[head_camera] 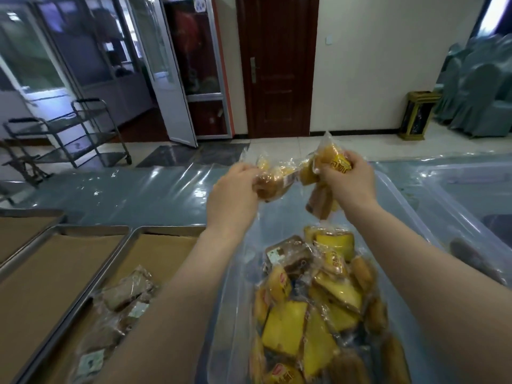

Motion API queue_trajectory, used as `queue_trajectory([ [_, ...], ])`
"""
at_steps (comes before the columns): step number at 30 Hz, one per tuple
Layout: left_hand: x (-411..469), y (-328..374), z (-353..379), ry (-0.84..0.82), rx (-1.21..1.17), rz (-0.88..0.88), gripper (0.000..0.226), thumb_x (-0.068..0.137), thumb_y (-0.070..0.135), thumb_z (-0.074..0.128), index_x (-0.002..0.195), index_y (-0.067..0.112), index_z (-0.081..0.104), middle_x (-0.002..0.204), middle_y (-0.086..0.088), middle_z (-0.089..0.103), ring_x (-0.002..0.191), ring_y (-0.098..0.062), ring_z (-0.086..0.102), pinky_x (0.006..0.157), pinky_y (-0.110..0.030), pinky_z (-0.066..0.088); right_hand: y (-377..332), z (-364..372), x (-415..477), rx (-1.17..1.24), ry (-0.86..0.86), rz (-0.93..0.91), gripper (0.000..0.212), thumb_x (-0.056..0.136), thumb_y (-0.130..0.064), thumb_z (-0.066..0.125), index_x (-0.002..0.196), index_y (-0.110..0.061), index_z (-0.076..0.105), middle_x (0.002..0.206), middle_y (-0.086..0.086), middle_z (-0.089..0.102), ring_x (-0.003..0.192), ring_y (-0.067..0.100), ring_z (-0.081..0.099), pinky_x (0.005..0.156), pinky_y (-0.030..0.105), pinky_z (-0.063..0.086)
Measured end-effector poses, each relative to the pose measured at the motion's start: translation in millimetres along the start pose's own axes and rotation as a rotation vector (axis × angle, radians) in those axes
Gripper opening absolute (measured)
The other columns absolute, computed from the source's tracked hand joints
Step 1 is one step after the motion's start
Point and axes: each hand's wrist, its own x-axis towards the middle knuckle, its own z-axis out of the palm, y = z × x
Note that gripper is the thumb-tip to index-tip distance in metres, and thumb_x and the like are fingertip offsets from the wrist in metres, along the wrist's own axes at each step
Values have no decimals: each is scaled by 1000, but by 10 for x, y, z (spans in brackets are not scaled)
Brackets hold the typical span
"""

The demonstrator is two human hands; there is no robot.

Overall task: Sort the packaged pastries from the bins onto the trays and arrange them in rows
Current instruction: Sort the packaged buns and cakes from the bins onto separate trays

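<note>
The left hand (pixel 232 194) is pinching a clear-wrapped bun pack (pixel 273 181) by its near end, fingers curled shut on the film. The right hand (pixel 345 176) is closing round a handful of yellow packs (pixel 333 162), with one more pack (pixel 321 202) dangling below the palm (how firmly it is being held I cannot tell). The two bundles are touching in the middle, raised above the far end of the clear bin (pixel 401 200).

Below them the bin is holding a loose heap of packs (pixel 313 300), yellow cakes mixed with a few brown ones. To the left, the nearest tray (pixel 116 270), lined with brown paper, is carrying some brown packs (pixel 122 295) bunched at its near end rather than lying in a clean row; two more trays (pixel 55 234) beside it look bare.

Risks, as I judge them: the dangling pack is likely to slip and fall back into the bin or onto the table during the carry to the tray, since the film is slick and the right hand is overfull. Squeezing harder could crush the soft cakes. The touching wrappers may also be snagging together, dragging one pack loose as the hands part.
</note>
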Motion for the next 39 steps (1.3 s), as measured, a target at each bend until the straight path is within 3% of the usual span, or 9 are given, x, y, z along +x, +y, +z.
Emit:
queue_trajectory([
  [2,-91,-75,-210,59,-59,-22,29,86,3,59,109,18,70,115,2,63,94,-17,58,74,-24,38,-253,7,-137,41,16,-32,14,75,-21,67,80,-32,62,73,-11,64,66,3,60,61,25,47],
  [6,-318,-379,-662,134,-122,-89,30,87,6,60,113,19,67,117,2,62,92,-4,47,78,-14,33,-780,185,-548,142,-39,-94,13,75,-22,67,81,-32,63,63,-17,60,56,-3,56,52,14,44],
  [13,-1249,-1421,-1668,243,-118,-97,27,88,5,61,110,18,70,120,-2,61,105,-9,52,89,-23,39,-1384,1048,-1827,256,-214,-187,11,77,-19,69,80,-27,63,62,-18,59,59,-1,55,57,14,47],
  [18,-2115,-2431,-2556,275,-55,-238,42,84,-5,62,111,27,66,119,6,57,107,-8,51,92,-10,32,-1565,2147,-2798,312,-343,-102,12,78,-19,70,86,-24,62,62,-20,60,58,-2,55,57,16,46],
  [21,-2632,-3008,-3169,258,56,-249,40,79,-13,61,108,12,70,118,-4,60,105,-9,52,90,1,27,-1587,2819,-3409,355,-378,13,16,78,-20,71,93,-21,64,65,-19,61,57,-4,55,55,11,43],
  [25,-3215,-3712,-3931,239,207,-350,34,79,-8,66,108,9,70,120,-9,63,108,-23,57,92,-17,35,-1552,3622,-4213,397,-417,233,25,80,-28,71,103,-31,61,88,-12,68,74,-1,64,64,15,48],
  [28,-3495,-4130,-4315,224,290,-405,37,76,-9,68,108,10,71,120,-10,63,106,-29,59,88,-28,39,-1603,4128,-4660,439,-426,338,24,80,-26,72,96,-37,57,92,-12,67,81,3,64,72,22,50],
  [32,-3786,-4617,-4608,206,326,-496,39,76,-7,69,109,14,71,118,-8,64,103,-29,60,85,-30,40,-1729,4714,-5003,421,-494,350,19,80,-27,72,89,-36,59,86,-14,66,72,-4,62,64,15,42],
  [39,-4037,-5621,-4987,195,319,-666,33,81,-1,64,111,13,69,122,-10,61,104,-31,58,85,-32,39,-1827,5894,-5178,407,-578,353,21,80,-29,72,88,-40,55,89,-15,65,77,0,63,68,17,46],
])
